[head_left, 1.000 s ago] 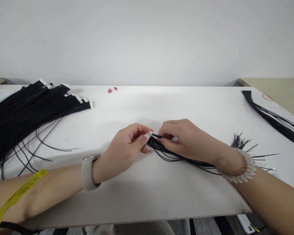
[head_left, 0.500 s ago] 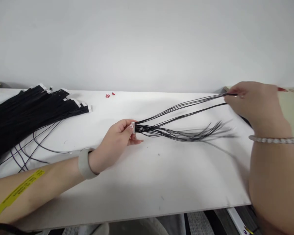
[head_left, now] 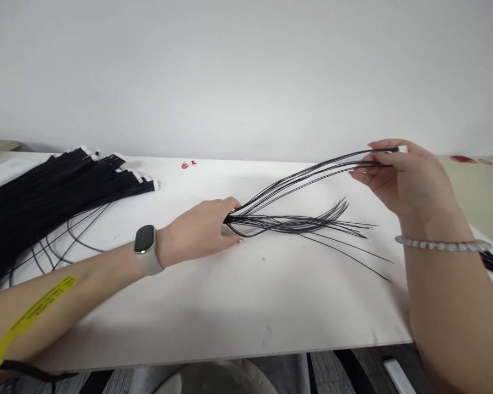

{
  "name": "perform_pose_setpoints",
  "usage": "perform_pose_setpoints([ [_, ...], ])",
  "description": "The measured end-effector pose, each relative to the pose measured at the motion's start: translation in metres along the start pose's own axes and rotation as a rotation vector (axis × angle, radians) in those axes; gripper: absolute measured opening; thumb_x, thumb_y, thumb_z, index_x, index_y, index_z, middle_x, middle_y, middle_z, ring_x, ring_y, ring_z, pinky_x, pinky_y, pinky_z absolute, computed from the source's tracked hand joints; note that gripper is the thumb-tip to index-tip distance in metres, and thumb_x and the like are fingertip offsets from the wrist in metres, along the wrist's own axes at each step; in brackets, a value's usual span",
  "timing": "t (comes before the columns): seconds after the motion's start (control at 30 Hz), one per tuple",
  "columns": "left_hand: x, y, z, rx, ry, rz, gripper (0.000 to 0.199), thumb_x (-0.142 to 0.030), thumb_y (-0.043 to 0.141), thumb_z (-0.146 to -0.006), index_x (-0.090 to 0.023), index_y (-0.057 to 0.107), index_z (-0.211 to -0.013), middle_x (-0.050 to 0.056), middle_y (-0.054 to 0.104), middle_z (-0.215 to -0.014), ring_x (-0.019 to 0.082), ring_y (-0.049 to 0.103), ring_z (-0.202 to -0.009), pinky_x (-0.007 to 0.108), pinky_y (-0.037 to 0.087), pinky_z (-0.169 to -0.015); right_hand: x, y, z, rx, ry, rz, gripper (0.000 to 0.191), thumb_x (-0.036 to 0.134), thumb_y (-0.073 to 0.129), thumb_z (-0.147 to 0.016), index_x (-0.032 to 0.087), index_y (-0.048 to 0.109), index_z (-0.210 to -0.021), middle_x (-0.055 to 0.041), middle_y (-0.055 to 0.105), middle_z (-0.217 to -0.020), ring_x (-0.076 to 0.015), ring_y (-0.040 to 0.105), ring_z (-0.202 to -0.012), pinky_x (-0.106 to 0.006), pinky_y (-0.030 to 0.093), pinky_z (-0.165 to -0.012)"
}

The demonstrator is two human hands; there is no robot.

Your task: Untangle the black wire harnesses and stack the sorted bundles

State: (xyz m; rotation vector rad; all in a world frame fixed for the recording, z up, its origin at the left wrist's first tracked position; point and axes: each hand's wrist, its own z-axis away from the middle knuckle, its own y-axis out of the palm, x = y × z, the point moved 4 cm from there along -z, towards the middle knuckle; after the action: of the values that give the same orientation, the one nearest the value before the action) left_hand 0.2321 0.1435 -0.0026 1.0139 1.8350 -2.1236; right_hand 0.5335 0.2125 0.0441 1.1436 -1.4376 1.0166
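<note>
A wiring harness of thin black wires (head_left: 287, 223) stretches between my hands above the white table. My left hand (head_left: 203, 227), back upward, is closed round the bundle's left end, hiding that end. With fingers and thumb, my right hand (head_left: 406, 172) grips a few wires raised from the bundle; a small white connector (head_left: 402, 149) shows at their far end. The other wires hang loose below, their tips fanned out to the right, short of my right hand.
A thick pile of black wire harnesses (head_left: 45, 202) with white connectors lies at left. Small red rings (head_left: 184, 165) sit near the wall, and more red bands (head_left: 463, 159) on the surface at right. The table's front edge (head_left: 230, 358) runs below my hands.
My left hand has turned over, so the white connector it pinched is now hidden. My right hand has shifted slightly left and its grip has opened to view, showing a white connector.
</note>
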Motion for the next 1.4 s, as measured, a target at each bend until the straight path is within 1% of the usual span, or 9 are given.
perform_pose_setpoints([
  [0.1, -0.001, -0.002, -0.001, 0.017, -0.013, -0.075, 0.025, -0.042, 0.05, -0.071, -0.021, 0.058, -0.082, 0.003, 0.059, -0.07, 0.017, 0.051, -0.06, 0.024, 0.031, -0.049, 0.003, 0.007, 0.004, 0.05, -0.011, -0.139, 0.019, 0.008, 0.048, -0.066, 0.017, 0.05, -0.082, -0.0022, 0.047, -0.071, -0.0118, 0.055, -0.067, -0.038, 0.045, -0.077],
  [0.23, -0.003, -0.016, -0.005, -0.009, 0.014, -0.067, 0.03, -0.046, 0.046, -0.074, -0.019, 0.056, -0.064, 0.001, 0.056, -0.057, 0.014, 0.049, -0.051, 0.024, 0.03, -0.045, 0.005, 0.01, 0.005, 0.088, -0.026, -0.27, 0.02, 0.008, 0.041, -0.068, 0.02, 0.049, -0.083, -0.0011, 0.041, -0.07, -0.0091, 0.049, -0.068, -0.033, 0.043, -0.075],
  [0.5, -0.002, -0.048, -0.008, -0.145, -0.041, 0.288, 0.028, -0.039, 0.052, -0.073, -0.016, 0.053, -0.058, 0.001, 0.058, -0.052, 0.01, 0.053, -0.044, 0.021, 0.04, -0.043, 0.0, 0.01, 0.0, 0.083, -0.05, -0.361, 0.021, 0.008, 0.041, -0.064, 0.021, 0.046, -0.079, 0.0004, 0.03, -0.065, -0.0098, 0.041, -0.065, -0.027, 0.039, -0.072],
  [0.63, 0.002, -0.053, -0.007, -0.217, -0.041, 0.377, 0.027, -0.038, 0.052, -0.074, -0.015, 0.051, -0.06, 0.001, 0.056, -0.051, 0.01, 0.052, -0.045, 0.021, 0.041, -0.044, 0.0, 0.011, 0.002, 0.077, -0.069, -0.348, 0.023, 0.011, 0.039, -0.064, 0.022, 0.048, -0.081, -0.0005, 0.035, -0.066, -0.0095, 0.036, -0.058, -0.026, 0.037, -0.067],
  [0.8, 0.006, -0.053, -0.008, -0.24, -0.074, 0.452, 0.026, -0.037, 0.055, -0.072, -0.014, 0.05, -0.06, 0.001, 0.054, -0.05, 0.009, 0.05, -0.042, 0.022, 0.042, -0.045, 0.008, 0.015, 0.015, 0.105, -0.095, -0.254, 0.034, 0.016, 0.039, -0.071, 0.03, 0.051, -0.099, 0.0005, 0.053, -0.11, -0.0068, 0.01, -0.044, -0.028, 0.022, -0.048],
  [0.97, 0.02, -0.056, -0.013, -0.348, -0.157, 0.371, 0.028, -0.041, 0.054, -0.071, -0.013, 0.054, -0.064, 0.003, 0.059, -0.054, 0.011, 0.055, -0.045, 0.02, 0.044, -0.042, 0.015, 0.025, 0.028, 0.288, -0.1, -0.168, 0.042, 0.016, 0.034, -0.076, 0.038, 0.048, -0.109, 0.0029, 0.044, -0.128, -0.0036, 0.014, -0.037, -0.028, 0.01, -0.044],
  [1.13, 0.043, -0.058, -0.021, -0.405, -0.294, 0.25, 0.027, -0.04, 0.052, -0.071, -0.013, 0.053, -0.064, 0.003, 0.062, -0.057, 0.01, 0.056, -0.042, 0.017, 0.043, -0.038, 0.013, 0.036, 0.031, 0.484, -0.081, -0.148, 0.039, 0.018, 0.039, -0.072, 0.036, 0.051, -0.104, 0.001, 0.046, -0.126, -0.0012, 0.021, -0.033, -0.025, 0.013, -0.038],
  [1.27, 0.06, -0.057, -0.028, -0.338, -0.374, 0.221, 0.021, -0.033, 0.052, -0.07, -0.013, 0.054, -0.063, 0.005, 0.064, -0.06, 0.011, 0.058, -0.044, 0.018, 0.046, -0.04, 0.012, 0.044, 0.039, 0.559, -0.045, -0.128, 0.039, 0.018, 0.043, -0.072, 0.032, 0.052, -0.107, -0.0046, 0.046, -0.126, -0.0008, 0.028, -0.033, -0.026, 0.027, -0.039],
  [1.4, 0.074, -0.057, -0.033, -0.268, -0.433, 0.152, 0.022, -0.033, 0.053, -0.068, -0.013, 0.055, -0.061, 0.007, 0.065, -0.061, 0.014, 0.058, -0.044, 0.021, 0.047, -0.041, 0.024, 0.057, 0.062, 0.655, -0.145, -0.118, 0.041, 0.013, 0.047, -0.075, 0.03, 0.05, -0.113, -0.0085, 0.041, -0.13, 0.0015, 0.03, -0.034, -0.029, 0.041, -0.047],
])
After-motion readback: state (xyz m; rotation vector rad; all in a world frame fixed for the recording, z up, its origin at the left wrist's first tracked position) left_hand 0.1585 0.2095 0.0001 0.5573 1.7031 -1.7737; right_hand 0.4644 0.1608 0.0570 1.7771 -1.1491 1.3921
